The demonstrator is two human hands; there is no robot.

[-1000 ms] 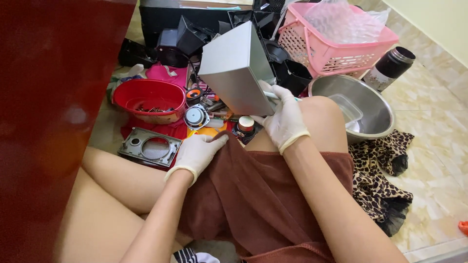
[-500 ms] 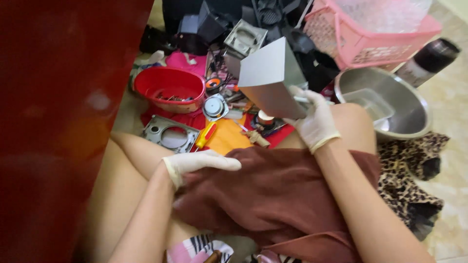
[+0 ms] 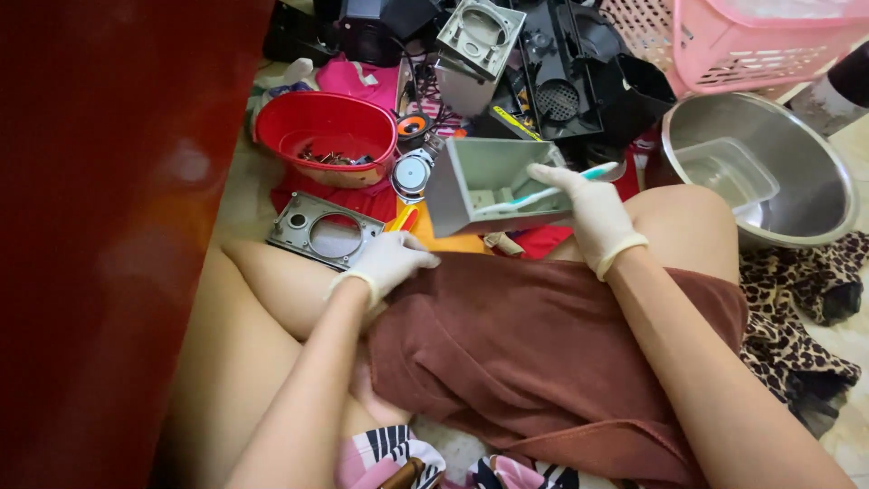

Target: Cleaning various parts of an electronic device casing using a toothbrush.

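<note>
Grey metal housing (image 3: pixel 484 186), open side up, is gripped with a toothbrush (image 3: pixel 543 192) by the gloved right hand (image 3: pixel 588 213). Gloved left hand (image 3: pixel 391 263) rests loosely curled and empty on the near thigh, beside a grey plate (image 3: pixel 326 231).

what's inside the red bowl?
The red bowl holds a small heap of dark little metal bits, likely screws, on its bottom. The near wall hides the front of the bottom, so anything there can't be seen.

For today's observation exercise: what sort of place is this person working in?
Probably a home floor used for taking appliances apart: tiled floor, pink laundry basket, and black machine parts piled beside a red bowl of screws.
</note>
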